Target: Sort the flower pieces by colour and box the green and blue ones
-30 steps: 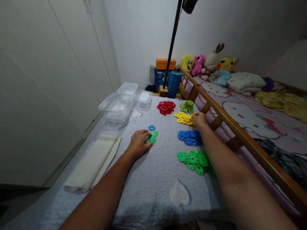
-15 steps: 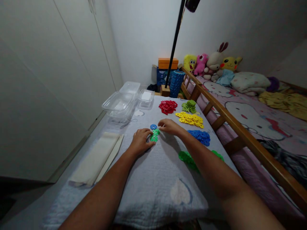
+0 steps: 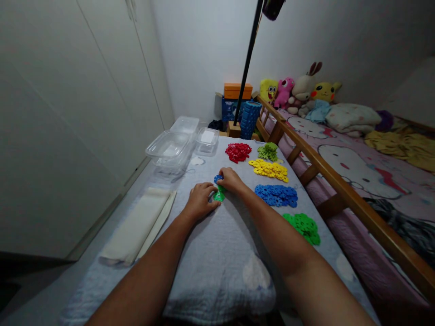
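Observation:
Near the middle of the cloth-covered table, a blue notched plastic disc point(image 3: 217, 179) lies just beyond a small group of green notched discs point(image 3: 219, 196). My left hand point(image 3: 201, 200) curves around the left side of the green discs, thumb on the near side and fingers at their upper edge. From the right, my right hand point(image 3: 231, 181) pinches at the blue disc, its fingertips covering the disc's right part. Some of the green pieces are hidden beneath my fingers, so I cannot tell whether blue and green are joined.
On the right lie piles of red point(image 3: 238, 152), light green point(image 3: 268, 151), yellow point(image 3: 270, 169), blue point(image 3: 277, 195) and green discs point(image 3: 303, 227). Clear plastic containers point(image 3: 168, 144) stand at the back left, with a folded cream cloth point(image 3: 137, 226) nearer. A wooden bed rail point(image 3: 314, 163) borders the right.
My right hand has moved left and slightly nearer, from beside the pieces onto the blue disc. The left hand has stayed at the green discs. The blue and green piles are more exposed.

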{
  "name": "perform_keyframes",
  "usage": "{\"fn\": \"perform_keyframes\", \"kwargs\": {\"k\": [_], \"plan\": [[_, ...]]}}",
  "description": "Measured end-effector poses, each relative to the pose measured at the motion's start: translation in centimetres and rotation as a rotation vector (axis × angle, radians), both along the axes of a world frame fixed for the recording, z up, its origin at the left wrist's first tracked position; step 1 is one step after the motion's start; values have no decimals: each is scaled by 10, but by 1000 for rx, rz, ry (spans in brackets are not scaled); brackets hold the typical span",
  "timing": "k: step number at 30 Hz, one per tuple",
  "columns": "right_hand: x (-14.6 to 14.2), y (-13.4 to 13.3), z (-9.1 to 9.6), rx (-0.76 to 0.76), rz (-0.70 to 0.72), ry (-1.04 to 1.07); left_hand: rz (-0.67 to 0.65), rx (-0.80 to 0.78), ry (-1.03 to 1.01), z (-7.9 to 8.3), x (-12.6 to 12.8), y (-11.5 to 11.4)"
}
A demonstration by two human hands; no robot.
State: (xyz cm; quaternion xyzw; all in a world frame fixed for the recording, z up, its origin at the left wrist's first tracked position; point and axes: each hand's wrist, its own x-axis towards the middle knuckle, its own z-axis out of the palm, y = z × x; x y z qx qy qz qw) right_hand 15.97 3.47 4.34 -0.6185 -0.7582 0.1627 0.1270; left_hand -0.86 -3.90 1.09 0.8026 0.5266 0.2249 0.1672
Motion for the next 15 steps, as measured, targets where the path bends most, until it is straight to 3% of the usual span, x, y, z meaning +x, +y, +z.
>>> {"fn": "perform_keyframes", "kwargs": {"k": [5,11,15], "plan": [[29,1,16,39,-24,101,-9,18,-5,-2,-1,1],[132,-22,38,72,-165,382,-5,22,-12,-7,-2,3],[186,-51,35,111,-321,405,-13,27,-9,-9,-3,5]]}}
